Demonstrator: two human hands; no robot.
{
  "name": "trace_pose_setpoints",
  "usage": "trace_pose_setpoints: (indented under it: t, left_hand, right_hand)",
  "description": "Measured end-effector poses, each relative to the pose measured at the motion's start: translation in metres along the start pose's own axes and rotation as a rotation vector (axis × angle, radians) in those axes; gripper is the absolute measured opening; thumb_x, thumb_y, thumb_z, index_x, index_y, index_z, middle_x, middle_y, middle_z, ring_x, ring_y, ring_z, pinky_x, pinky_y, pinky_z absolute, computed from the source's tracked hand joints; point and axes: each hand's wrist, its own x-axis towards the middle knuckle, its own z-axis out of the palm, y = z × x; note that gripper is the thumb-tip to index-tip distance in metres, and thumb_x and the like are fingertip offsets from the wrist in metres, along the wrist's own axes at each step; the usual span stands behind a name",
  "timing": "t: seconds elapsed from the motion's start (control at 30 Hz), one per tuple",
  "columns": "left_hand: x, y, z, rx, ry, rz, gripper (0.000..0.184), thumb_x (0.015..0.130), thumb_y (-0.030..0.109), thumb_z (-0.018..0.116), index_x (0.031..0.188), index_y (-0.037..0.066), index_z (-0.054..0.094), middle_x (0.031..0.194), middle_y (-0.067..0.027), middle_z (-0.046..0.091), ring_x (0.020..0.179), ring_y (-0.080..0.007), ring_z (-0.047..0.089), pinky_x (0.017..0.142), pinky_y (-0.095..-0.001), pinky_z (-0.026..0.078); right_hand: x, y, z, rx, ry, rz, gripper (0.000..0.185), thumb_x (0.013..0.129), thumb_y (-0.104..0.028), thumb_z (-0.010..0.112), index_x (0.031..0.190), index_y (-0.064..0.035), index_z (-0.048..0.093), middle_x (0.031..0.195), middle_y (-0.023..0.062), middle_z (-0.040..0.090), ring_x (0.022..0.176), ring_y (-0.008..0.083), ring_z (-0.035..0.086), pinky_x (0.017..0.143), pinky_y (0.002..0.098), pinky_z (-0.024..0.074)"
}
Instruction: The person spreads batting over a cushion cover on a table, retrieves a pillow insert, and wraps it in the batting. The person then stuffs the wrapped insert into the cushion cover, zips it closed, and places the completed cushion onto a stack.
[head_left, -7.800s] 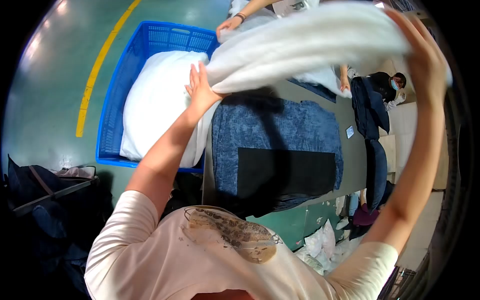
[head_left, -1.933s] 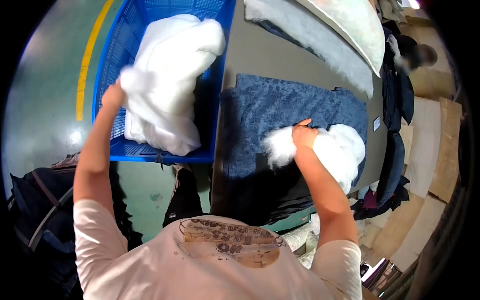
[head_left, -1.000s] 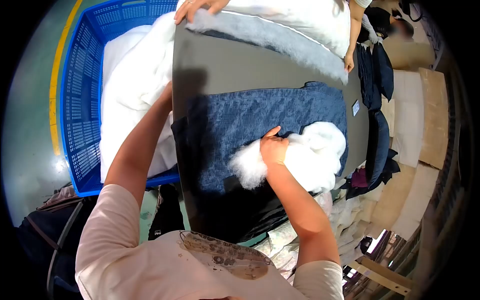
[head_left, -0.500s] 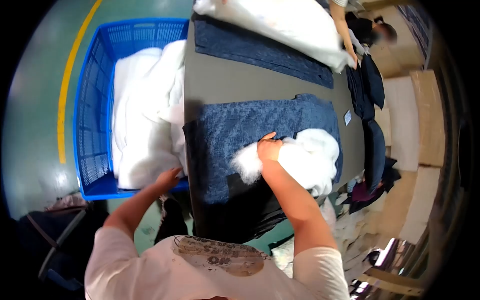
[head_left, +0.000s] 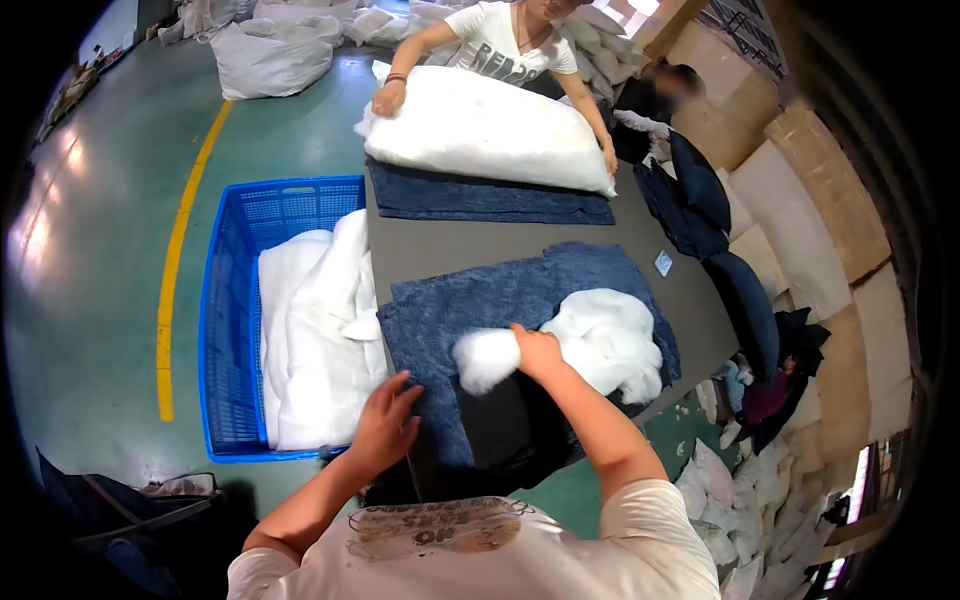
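My right hand [head_left: 538,352] is closed on a tuft of white fiber stuffing [head_left: 487,360] over the blue fabric cover [head_left: 470,295]. Beside that hand, a larger heap of the same fluffy stuffing [head_left: 605,340] rests on the cover. My left hand [head_left: 388,425], empty with its fingers apart, is by the table's left edge near the cover's corner. At the near side the cover shows a dark part [head_left: 500,415], partly shaded.
A blue plastic basket [head_left: 228,330] with white batting [head_left: 315,350] stands left of the grey table [head_left: 440,245]. Across it, a co-worker's hands hold a white pillow insert [head_left: 490,125] over blue fabric [head_left: 480,198]. Dark cushions [head_left: 745,310] line the right edge.
My left hand has come from the basket to the table edge, fingers spreading. In my right hand the tuft is now gathered more compactly. The view has tilted up, showing the co-worker.
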Motion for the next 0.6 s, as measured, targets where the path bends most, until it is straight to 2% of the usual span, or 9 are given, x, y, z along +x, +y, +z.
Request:
trace_pose_setpoints:
  t: [0.1, 0.17, 0.2, 0.23, 0.27, 0.3, 0.37, 0.47, 0.6]
  left_hand:
    - [0.016, 0.022, 0.035, 0.041, -0.121, 0.221, 0.050, 0.080, 0.008, 0.070, 0.129, 0.005, 0.059, 0.137, -0.0199, 0.052, 0.131, -0.0358, 0.047, 0.110, -0.0509, 0.037]
    - [0.016, 0.030, 0.059, 0.027, -0.244, 0.300, 0.048, 0.083, 0.014, 0.069, 0.130, 0.005, 0.059, 0.138, -0.0196, 0.052, 0.134, -0.0353, 0.045, 0.113, -0.0539, 0.032]
    - [0.010, 0.027, 0.078, 0.029, -0.285, 0.326, 0.048, 0.086, 0.017, 0.068, 0.132, 0.008, 0.059, 0.141, -0.0196, 0.051, 0.134, -0.0357, 0.046, 0.113, -0.0551, 0.031]
    - [0.000, 0.024, 0.093, 0.034, -0.358, 0.341, 0.048, 0.086, 0.017, 0.067, 0.133, 0.009, 0.059, 0.142, -0.0197, 0.051, 0.134, -0.0358, 0.047, 0.113, -0.0553, 0.031]
    - [-0.010, 0.017, 0.107, 0.043, -0.420, 0.363, 0.048, 0.087, 0.017, 0.067, 0.133, 0.010, 0.059, 0.142, -0.0199, 0.051, 0.133, -0.0359, 0.047, 0.113, -0.0554, 0.032]
    - [-0.018, 0.013, 0.118, 0.047, -0.478, 0.379, 0.048, 0.087, 0.017, 0.067, 0.134, 0.012, 0.059, 0.143, -0.0201, 0.050, 0.133, -0.0359, 0.048, 0.113, -0.0556, 0.032]
    - [-0.026, 0.007, 0.123, 0.144, -0.388, 0.492, 0.050, 0.087, 0.019, 0.067, 0.136, 0.020, 0.058, 0.145, -0.0193, 0.050, 0.134, -0.0349, 0.047, 0.113, -0.0542, 0.033]
    - [-0.028, 0.019, 0.112, 0.156, -0.435, 0.399, 0.046, 0.087, 0.019, 0.067, 0.133, 0.017, 0.060, 0.145, -0.0156, 0.051, 0.135, -0.0320, 0.047, 0.115, -0.0529, 0.032]
    - [-0.020, 0.026, 0.114, 0.204, -0.499, 0.338, 0.059, 0.086, 0.026, 0.068, 0.142, 0.017, 0.052, 0.147, -0.0110, 0.049, 0.137, -0.0300, 0.046, 0.116, -0.0524, 0.029]
  right_hand:
    - [-0.080, 0.052, -0.021, 0.050, 0.222, -0.054, 0.039, 0.082, -0.029, 0.064, 0.116, -0.0097, 0.062, 0.084, 0.0141, 0.071, 0.078, 0.0323, 0.070, 0.076, 0.0468, 0.0513]
    - [-0.160, 0.114, 0.000, 0.026, 0.082, 0.080, 0.034, 0.082, -0.028, 0.065, 0.109, -0.0082, 0.063, 0.084, 0.0154, 0.071, 0.080, 0.0339, 0.069, 0.077, 0.0496, 0.0512]
    - [-0.219, 0.157, 0.028, 0.030, 0.005, 0.115, 0.040, 0.081, -0.025, 0.066, 0.117, -0.0072, 0.063, 0.088, 0.0173, 0.071, 0.082, 0.0346, 0.069, 0.078, 0.0502, 0.0518]
    - [-0.297, 0.209, 0.077, -0.066, 0.075, 0.050, 0.053, 0.077, -0.023, 0.068, 0.127, -0.0052, 0.060, 0.093, 0.0186, 0.071, 0.084, 0.0354, 0.069, 0.078, 0.0498, 0.0525]
    - [-0.371, 0.242, 0.094, -0.162, -0.388, 0.229, 0.070, 0.075, -0.028, 0.072, 0.139, -0.0067, 0.053, 0.106, 0.0179, 0.072, 0.091, 0.0330, 0.071, 0.084, 0.0482, 0.0531]
    - [-0.428, 0.254, 0.092, -0.103, -0.702, 0.375, 0.070, 0.074, -0.029, 0.074, 0.138, -0.0071, 0.054, 0.107, 0.0175, 0.072, 0.092, 0.0326, 0.071, 0.084, 0.0475, 0.0531]
    - [-0.491, 0.274, 0.066, 0.280, -0.907, 0.821, 0.071, 0.071, -0.030, 0.076, 0.135, -0.0078, 0.057, 0.109, 0.0167, 0.072, 0.095, 0.0319, 0.070, 0.086, 0.0463, 0.0532]
    - [-0.487, 0.318, 0.030, 0.511, -0.853, 1.082, 0.071, 0.067, -0.032, 0.081, 0.131, -0.0090, 0.061, 0.113, 0.0155, 0.071, 0.098, 0.0307, 0.070, 0.088, 0.0443, 0.0532]
    - [-0.402, 0.412, 0.006, 0.522, -0.606, 0.974, 0.071, 0.062, -0.035, 0.087, 0.126, -0.0105, 0.066, 0.117, 0.0140, 0.071, 0.103, 0.0292, 0.070, 0.090, 0.0418, 0.0533]
